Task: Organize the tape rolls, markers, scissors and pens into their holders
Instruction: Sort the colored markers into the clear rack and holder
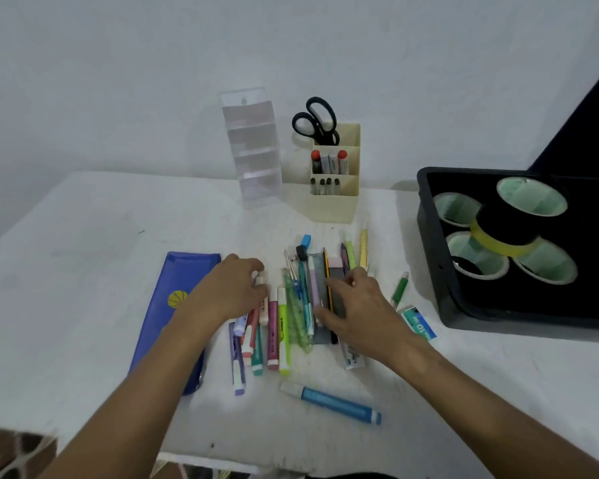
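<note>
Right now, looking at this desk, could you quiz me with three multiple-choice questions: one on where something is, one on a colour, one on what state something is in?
1. Where are the scissors?
A. In the cream holder's back compartment
B. In the black tray
C. On the blue pouch

2. What colour is the marker lying alone nearest the camera?
A. Red
B. Blue
C. Yellow

3. How is the clear tiered organizer?
A. Lying flat
B. Full of pens
C. Upright and seemingly empty

Answers:
1. A, their black handles rise from the back compartment.
2. B, its barrel is blue with a pale cap.
3. C, it stands upright and nothing shows through its clear shelves.
</note>
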